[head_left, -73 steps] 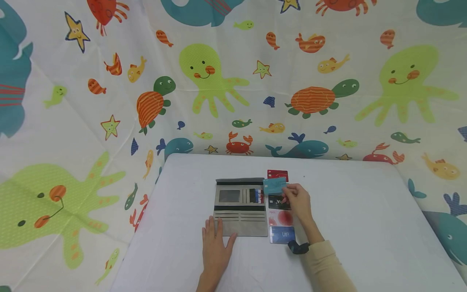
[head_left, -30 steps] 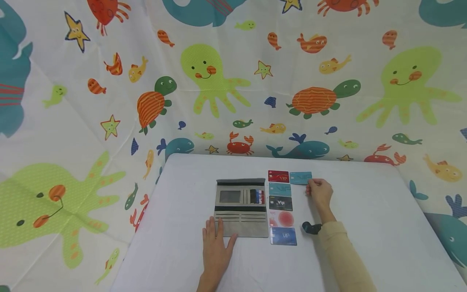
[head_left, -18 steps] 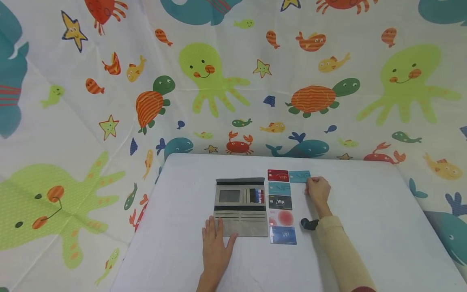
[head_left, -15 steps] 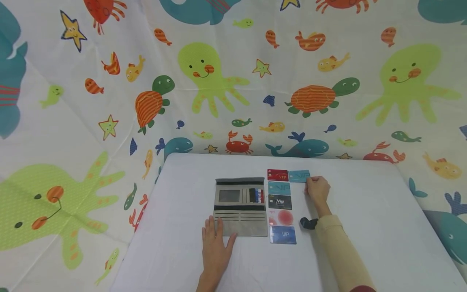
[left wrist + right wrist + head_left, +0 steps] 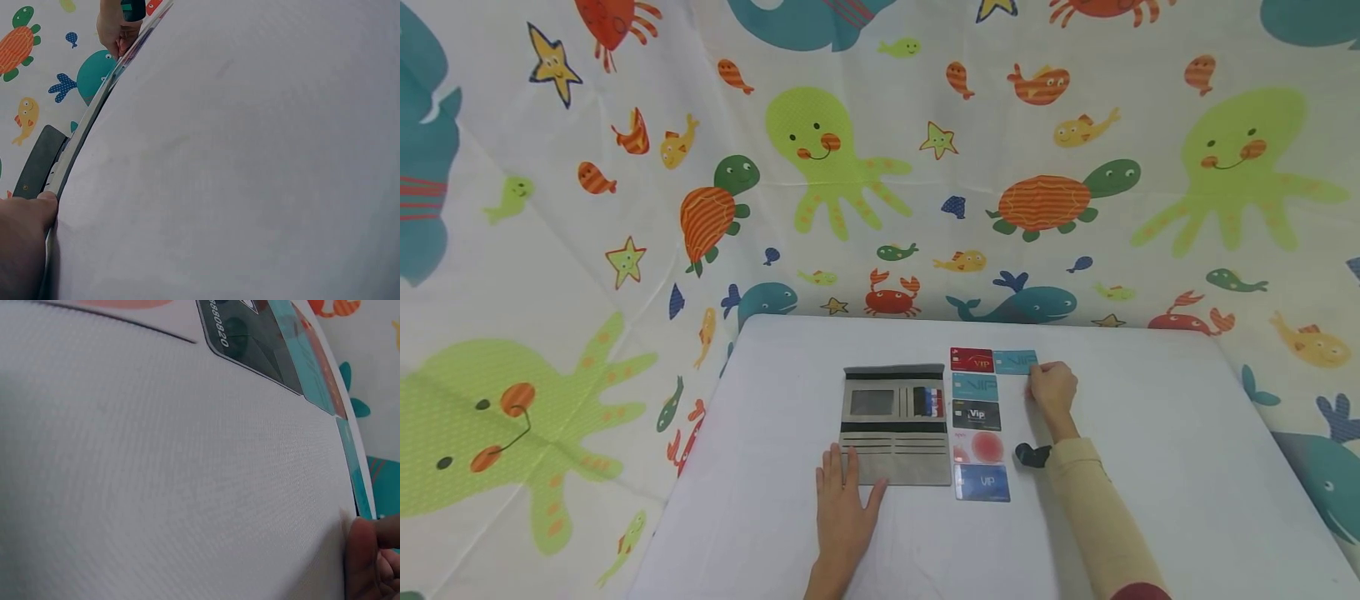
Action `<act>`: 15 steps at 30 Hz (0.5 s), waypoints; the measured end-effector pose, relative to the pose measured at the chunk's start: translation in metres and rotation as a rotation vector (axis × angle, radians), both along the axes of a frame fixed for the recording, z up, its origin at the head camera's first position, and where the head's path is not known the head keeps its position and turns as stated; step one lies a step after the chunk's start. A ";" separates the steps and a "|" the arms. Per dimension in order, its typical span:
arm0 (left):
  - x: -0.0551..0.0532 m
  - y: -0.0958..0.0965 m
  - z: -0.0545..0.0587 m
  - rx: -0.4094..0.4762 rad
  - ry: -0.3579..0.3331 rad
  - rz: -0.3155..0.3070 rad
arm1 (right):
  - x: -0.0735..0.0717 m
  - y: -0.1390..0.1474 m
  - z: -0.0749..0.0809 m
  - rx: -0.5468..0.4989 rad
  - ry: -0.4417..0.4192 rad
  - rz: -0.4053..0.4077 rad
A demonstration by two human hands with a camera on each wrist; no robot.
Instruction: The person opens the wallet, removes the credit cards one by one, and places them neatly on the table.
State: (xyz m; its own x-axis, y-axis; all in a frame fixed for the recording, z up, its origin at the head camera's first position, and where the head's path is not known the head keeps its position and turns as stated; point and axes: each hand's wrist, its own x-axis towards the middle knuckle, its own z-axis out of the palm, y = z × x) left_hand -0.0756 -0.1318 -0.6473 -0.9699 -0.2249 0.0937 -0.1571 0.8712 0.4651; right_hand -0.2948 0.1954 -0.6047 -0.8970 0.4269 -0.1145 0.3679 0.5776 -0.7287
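Head view: diffuse, moderate light is spreading evenly over the desk (image 5: 1150, 467); a faint soft shadow is running beside the beige sleeve (image 5: 1093, 504) toward the near edge. Left wrist view: the surface is showing dim, grey. Right wrist view: shadow is pooling beside the right grip (image 5: 369, 562); the desk's edge is bowing.

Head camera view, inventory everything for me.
Open rectangular wallet: 1, grey, left of cards.
Pocketed cards: several, mixed, in wallet.
Red rectangular card: 1, red, column top.
Teal rectangular cards: 2, teal, below and beside red.
Black rectangular card: 1, black, third down.
Pink-circle rectangular card: 1, white, fourth.
Blue rectangular card: 1, blue, bottom.
Table: 1, white, underneath.
Sea-animal cloth: 1, white multicoloured, behind.
Unclear item: 1, dark red, bottom edge.
Device: 1, black, right wrist.
Sleeve: 1, beige, right forearm.
Left hand: 1, at wallet's near left.
Right hand: 1, pinching right teal card.
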 end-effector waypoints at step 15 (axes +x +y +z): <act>0.001 0.000 0.001 0.007 0.017 -0.003 | 0.010 -0.003 0.005 -0.043 0.068 -0.006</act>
